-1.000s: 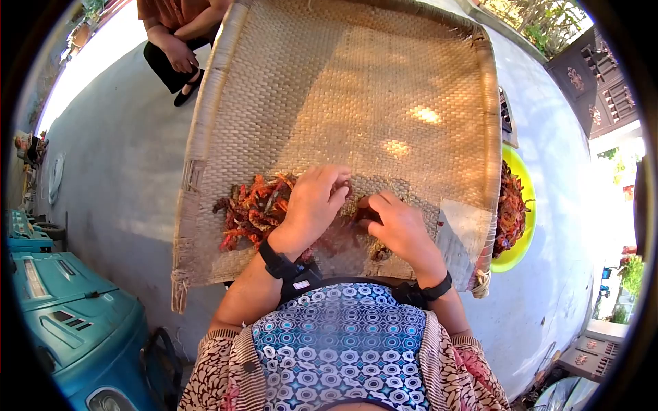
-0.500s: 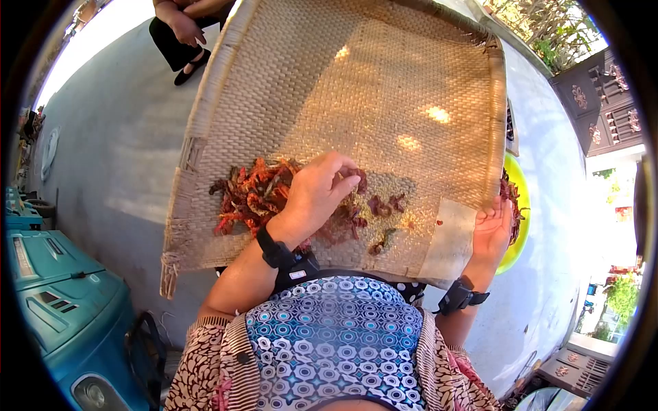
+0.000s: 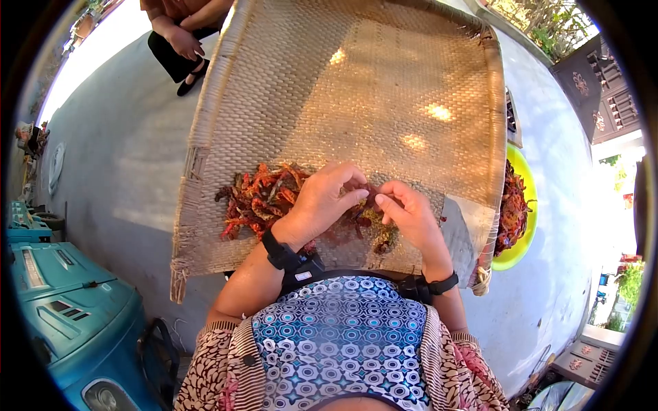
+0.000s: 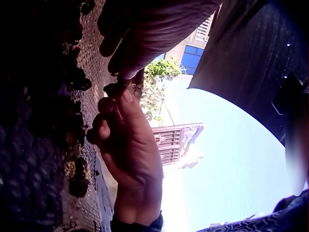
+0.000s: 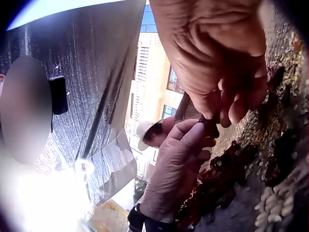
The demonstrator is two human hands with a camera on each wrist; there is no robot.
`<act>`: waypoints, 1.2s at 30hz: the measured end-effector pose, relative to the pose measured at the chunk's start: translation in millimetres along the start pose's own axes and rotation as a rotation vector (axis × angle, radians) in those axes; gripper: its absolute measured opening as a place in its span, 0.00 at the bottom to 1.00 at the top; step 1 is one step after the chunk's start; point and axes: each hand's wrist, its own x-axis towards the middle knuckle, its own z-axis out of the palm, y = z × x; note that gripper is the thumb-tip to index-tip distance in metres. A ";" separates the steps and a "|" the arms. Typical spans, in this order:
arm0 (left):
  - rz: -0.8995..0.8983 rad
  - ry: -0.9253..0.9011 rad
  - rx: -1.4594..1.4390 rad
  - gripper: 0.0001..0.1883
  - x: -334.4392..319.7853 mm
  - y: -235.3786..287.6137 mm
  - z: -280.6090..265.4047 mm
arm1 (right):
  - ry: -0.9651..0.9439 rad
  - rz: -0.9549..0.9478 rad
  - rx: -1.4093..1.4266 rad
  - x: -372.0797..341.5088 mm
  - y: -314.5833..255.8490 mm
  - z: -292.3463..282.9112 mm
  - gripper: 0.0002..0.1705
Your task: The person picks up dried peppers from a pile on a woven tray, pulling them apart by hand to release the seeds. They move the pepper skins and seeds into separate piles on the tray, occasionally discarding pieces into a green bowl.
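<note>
Both hands meet above the near part of a woven tray (image 3: pixel 329 103). The left hand (image 3: pixel 322 205) pinches a dark red dried pepper (image 5: pixel 210 126), and the right hand (image 3: pixel 413 218) pinches it from the other side, thumb against fingertips. In the left wrist view the right hand (image 4: pixel 133 150) rises from below to the dark piece. A heap of dried red peppers (image 3: pixel 264 198) lies left of the left hand. Pale seeds and a few dark pieces (image 3: pixel 384 240) are scattered beneath the hands.
A yellow-green basin (image 3: pixel 524 236) full of red peppers (image 3: pixel 510 209) stands right of the tray. A seated person (image 3: pixel 181 41) is at the upper left. A teal vehicle (image 3: pixel 75 308) stands at lower left. A pale patch (image 3: pixel 469 212) covers the tray's right corner.
Half a second ago the right hand was open at the tray's right edge by the basin; it has come back left to the left hand, which has stayed near its place.
</note>
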 end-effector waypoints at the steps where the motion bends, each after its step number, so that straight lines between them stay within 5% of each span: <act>1: 0.013 0.007 0.000 0.09 -0.1 0.1 0.6 | -0.004 0.016 0.040 -1.2 1.7 -2.2 0.09; 5: 0.107 0.031 0.180 0.09 0.8 -4.1 -0.7 | 0.110 0.096 0.048 -12.8 2.3 -31.6 0.08; 8: 0.253 0.031 0.303 0.13 1.5 -12.3 -3.0 | 0.382 0.048 0.156 -28.5 7.4 -71.5 0.07; 13: 0.245 -0.064 0.492 0.12 -5.8 -17.3 -2.1 | 0.635 -0.301 0.941 -51.8 26.1 -142.6 0.14; 16: 0.208 -0.084 0.508 0.10 -6.6 -11.3 -3.9 | 0.727 -0.200 0.655 -53.4 23.7 -127.6 0.15; 21: 0.088 -0.059 0.405 0.07 0.3 -3.0 -5.2 | 0.131 -0.007 -0.168 -35.3 20.2 -52.5 0.09; 24: 0.043 0.024 0.280 0.08 0.4 -2.0 -2.8 | 0.129 -0.099 -0.557 -27.9 -3.4 -16.7 0.08; 36: 0.085 0.078 0.271 0.10 -1.8 -3.3 2.0 | 0.155 -0.197 -0.686 -24.2 5.0 -10.5 0.06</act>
